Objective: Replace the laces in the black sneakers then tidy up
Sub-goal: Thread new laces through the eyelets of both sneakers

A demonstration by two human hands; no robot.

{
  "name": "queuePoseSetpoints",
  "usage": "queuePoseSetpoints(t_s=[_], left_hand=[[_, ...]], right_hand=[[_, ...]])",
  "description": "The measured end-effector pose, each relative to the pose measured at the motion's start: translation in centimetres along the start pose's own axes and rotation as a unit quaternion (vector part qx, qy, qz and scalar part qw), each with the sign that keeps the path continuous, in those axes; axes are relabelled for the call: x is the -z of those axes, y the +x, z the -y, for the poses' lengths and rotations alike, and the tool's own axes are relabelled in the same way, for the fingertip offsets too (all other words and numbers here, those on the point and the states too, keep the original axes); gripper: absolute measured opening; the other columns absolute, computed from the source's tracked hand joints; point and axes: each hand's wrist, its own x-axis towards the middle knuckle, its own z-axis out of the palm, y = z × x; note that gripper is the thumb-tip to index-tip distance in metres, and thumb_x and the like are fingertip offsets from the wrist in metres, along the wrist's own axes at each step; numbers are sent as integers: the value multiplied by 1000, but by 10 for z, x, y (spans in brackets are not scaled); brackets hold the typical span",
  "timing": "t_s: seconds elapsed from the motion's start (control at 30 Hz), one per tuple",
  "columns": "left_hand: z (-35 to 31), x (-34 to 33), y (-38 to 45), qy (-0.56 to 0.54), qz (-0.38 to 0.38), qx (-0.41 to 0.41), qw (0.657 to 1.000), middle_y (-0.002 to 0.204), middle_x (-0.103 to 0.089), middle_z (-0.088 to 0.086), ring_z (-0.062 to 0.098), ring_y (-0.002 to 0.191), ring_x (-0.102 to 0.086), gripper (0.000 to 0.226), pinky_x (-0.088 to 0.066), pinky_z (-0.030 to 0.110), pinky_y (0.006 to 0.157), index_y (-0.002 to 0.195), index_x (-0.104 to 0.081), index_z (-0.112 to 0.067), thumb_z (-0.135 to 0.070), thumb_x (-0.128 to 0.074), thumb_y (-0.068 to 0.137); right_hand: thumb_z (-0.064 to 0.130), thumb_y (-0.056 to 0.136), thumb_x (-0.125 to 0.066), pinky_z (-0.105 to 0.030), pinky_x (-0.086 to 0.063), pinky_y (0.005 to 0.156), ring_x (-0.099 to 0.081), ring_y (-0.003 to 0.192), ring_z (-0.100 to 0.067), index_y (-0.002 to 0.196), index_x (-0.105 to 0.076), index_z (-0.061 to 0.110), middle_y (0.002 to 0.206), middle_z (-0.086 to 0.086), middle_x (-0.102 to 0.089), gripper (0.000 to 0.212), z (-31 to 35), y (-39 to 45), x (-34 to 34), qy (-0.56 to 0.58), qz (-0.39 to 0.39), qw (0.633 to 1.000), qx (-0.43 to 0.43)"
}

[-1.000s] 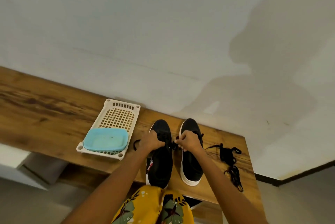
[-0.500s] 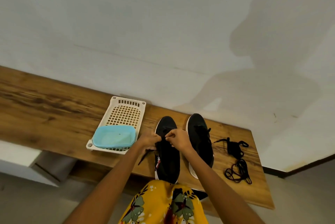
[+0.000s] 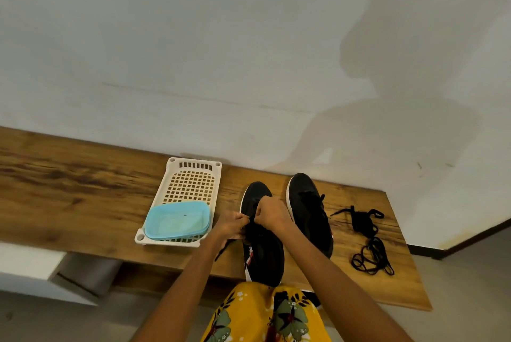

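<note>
Left sneaker (image 3: 262, 247) under both hands, left hand (image 3: 231, 226), right hand (image 3: 272, 214).

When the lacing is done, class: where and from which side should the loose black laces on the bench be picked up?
Probably best pinched at the bunched knot of the loose black laces, coming from above with the right hand, the nearer one. The bundle is thick there, while the loops nearer the bench edge lie flat and would likely trail.
</note>
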Motion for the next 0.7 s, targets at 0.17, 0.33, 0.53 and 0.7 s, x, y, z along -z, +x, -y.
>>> queuePoseSetpoints(t_s=[0.17,0.33,0.53,0.7], left_hand=[[6,0,2,33,-11,-20,999,82,-63,10,14,69,-62,15,-53,18,54,94,-64,-10,-8,-49,95],[10,-1,11,57,-3,-14,998,68,-51,0,8,55,-46,19,-42,18,51,99,-60,-15,-20,-42,99],[5,-8,19,288,-83,-134,945,67,-58,-12,5,59,-53,11,-43,25,61,91,-69,-25,-26,-58,91],[-3,-16,4,271,-218,-230,909,88,-62,-14,5,80,-56,14,-42,21,68,97,-70,-21,-24,-57,91]], right_hand=[[7,84,-60,-34,-55,70,-60,68,-27,66,-58,5,61,-7,-55,18,1,2,-6,-29,-8,1000,8],[3,86,-56,-35,-48,80,-61,92,-25,87,-55,15,94,-7,-65,12,-17,-3,-22,61,-8,998,9],[0,87,-53,-36,-50,71,-61,89,-29,93,-46,15,98,-13,-62,18,-29,-5,-22,163,7,987,14],[17,92,-59,-20,-56,60,-64,79,-17,121,-59,8,108,-11,-61,30,-37,-9,-3,299,43,953,28]])
